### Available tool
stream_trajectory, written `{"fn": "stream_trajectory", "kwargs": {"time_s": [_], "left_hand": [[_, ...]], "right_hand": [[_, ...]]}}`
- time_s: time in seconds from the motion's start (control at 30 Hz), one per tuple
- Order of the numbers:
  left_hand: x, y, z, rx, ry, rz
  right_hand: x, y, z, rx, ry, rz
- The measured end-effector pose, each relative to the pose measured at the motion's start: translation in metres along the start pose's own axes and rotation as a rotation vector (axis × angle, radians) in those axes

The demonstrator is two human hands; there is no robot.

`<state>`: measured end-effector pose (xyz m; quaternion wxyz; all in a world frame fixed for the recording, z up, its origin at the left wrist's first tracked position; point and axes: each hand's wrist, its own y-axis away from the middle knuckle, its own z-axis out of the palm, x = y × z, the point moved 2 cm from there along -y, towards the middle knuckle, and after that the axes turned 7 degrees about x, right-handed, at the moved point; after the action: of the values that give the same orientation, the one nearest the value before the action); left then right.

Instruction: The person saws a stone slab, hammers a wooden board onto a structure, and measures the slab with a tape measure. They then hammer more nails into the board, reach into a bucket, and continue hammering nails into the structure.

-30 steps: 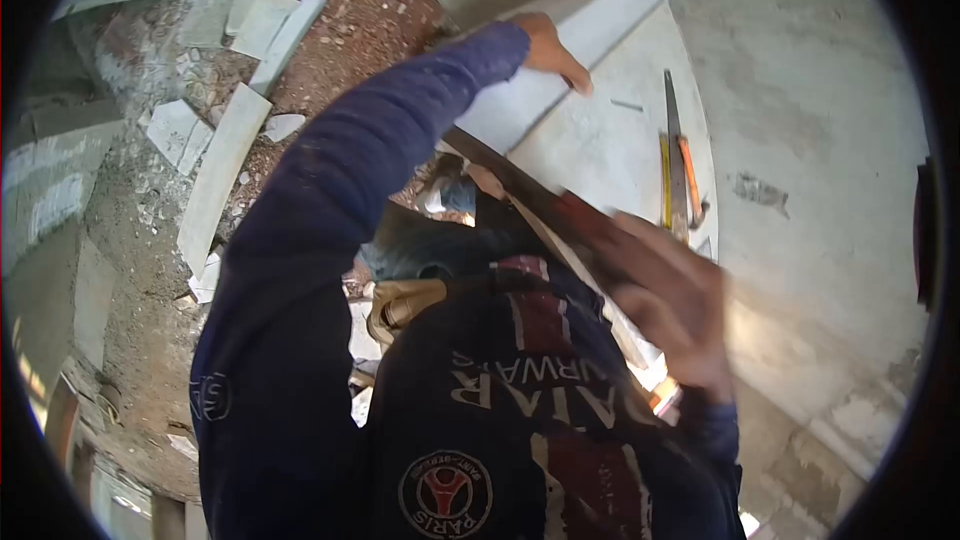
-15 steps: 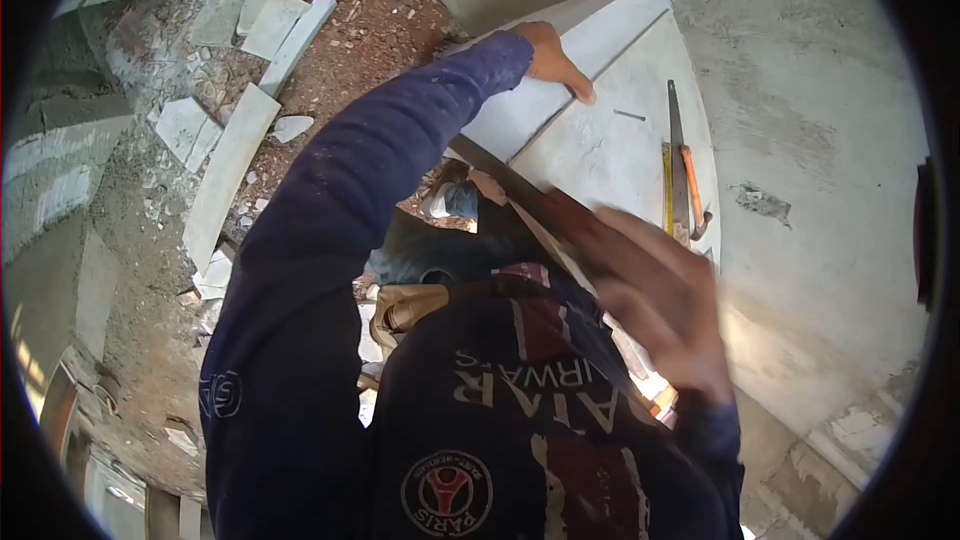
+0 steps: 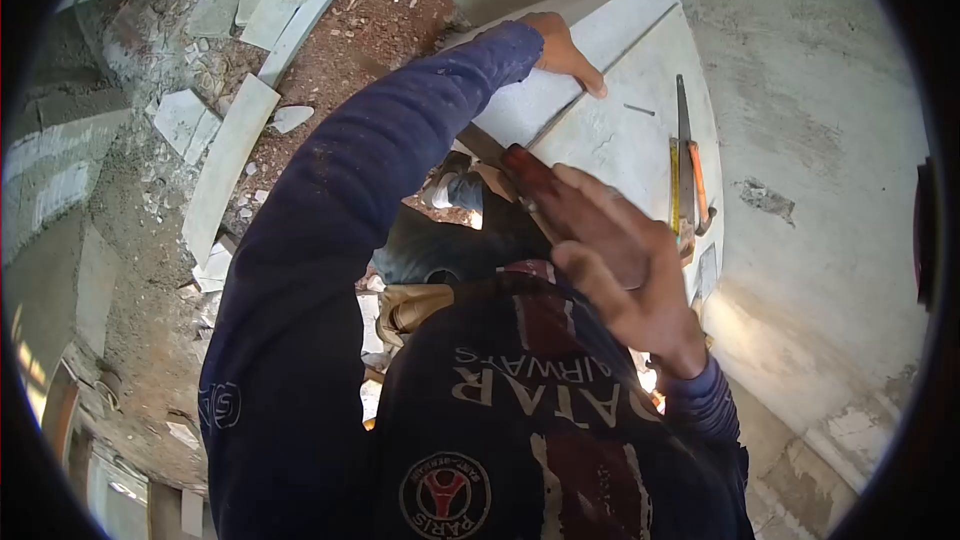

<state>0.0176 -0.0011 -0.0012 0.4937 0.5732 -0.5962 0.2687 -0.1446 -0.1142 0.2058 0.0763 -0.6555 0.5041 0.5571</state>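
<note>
The red-handled saw (image 3: 532,176), centre of frame, is shifted toward the upper left since the preceding frames, suggesting a forward stroke. Its handle is clasped by the right hand (image 3: 655,265). The white board (image 3: 524,106), upper centre, is touched by the left hand (image 3: 562,48), whose grip cannot be told.

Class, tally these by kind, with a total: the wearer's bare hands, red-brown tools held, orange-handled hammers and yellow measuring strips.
Bare hands: 2 (left hand, right hand)
Red-brown tool: 1
Orange-handled hammer: 1
Yellow measuring strip: 1
Total: 5
</note>
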Motion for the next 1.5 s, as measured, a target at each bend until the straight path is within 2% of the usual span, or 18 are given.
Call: {"fn": "stream_trajectory", "kwargs": {"time_s": [0.3,0.37,0.5,0.6,0.67,0.73,0.83,0.9,0.97,1.1,1.17,1.23,1.3,1.33,1.4,1.43,1.47,1.5], "left_hand": [[0.01,0.006,0.005,-0.063,-0.019,-0.067],[0.006,0.001,0.008,-0.034,-0.028,-0.041],[0.01,0.005,0.004,-0.09,-0.005,-0.063],[0.01,0.005,0.004,-0.04,-0.014,-0.061],[0.007,0.006,0.005,-0.036,-0.004,-0.021],[0.011,0.003,0.009,-0.031,0.01,0.029],[0.003,-0.002,0.008,-0.033,-0.041,-0.032],[0.005,-0.002,0.009,-0.096,0.005,-0.004],[0.0,-0.001,0.0,-0.072,-0.005,0.003],[0.008,0.0,0.012,-0.049,-0.063,0.019],[0.008,0.0,0.006,-0.009,-0.12,0.007],[0.007,-0.002,0.006,-0.043,-0.099,0.013],[0.007,-0.003,0.007,-0.084,-0.086,0.031],[0.009,-0.001,0.011,-0.121,-0.031,0.053],[0.002,-0.006,-0.009,-0.115,0.0,0.059],[0.003,-0.009,-0.008,-0.082,-0.003,0.049],[0.003,-0.005,0.004,-0.071,0.007,0.028],[0.003,-0.004,0.009,-0.055,-0.002,0.007]], "right_hand": [[0.005,0.0,0.007,0.052,-0.134,0.08],[-0.013,-0.018,0.007,-0.127,0.203,0.027],[-0.014,-0.029,0.001,-0.175,0.143,0.095],[-0.027,0.018,-0.008,-0.037,0.073,0.166],[-0.073,0.068,-0.045,0.167,-0.119,0.43],[-0.104,0.115,-0.079,0.187,0.13,0.186],[-0.104,0.095,-0.041,0.246,-0.083,0.154],[-0.049,0.073,-0.039,0.204,0.118,0.366],[-0.018,0.013,0.006,0.113,0.121,0.189],[0.013,0.017,-0.007,0.105,0.033,0.069],[0.039,0.033,-0.021,0.082,0.116,-0.156],[0.04,0.038,-0.012,0.108,0.032,-0.205],[0.019,0.037,-0.007,0.025,0.129,-0.169],[0.01,0.039,-0.005,0.031,0.037,0.026],[-0.008,0.046,-0.013,0.056,-0.045,0.067],[-0.042,0.059,-0.033,0.039,0.106,0.142],[-0.065,0.084,-0.058,0.085,-0.073,0.276],[-0.085,0.113,-0.075,0.192,0.0,0.239]]}}
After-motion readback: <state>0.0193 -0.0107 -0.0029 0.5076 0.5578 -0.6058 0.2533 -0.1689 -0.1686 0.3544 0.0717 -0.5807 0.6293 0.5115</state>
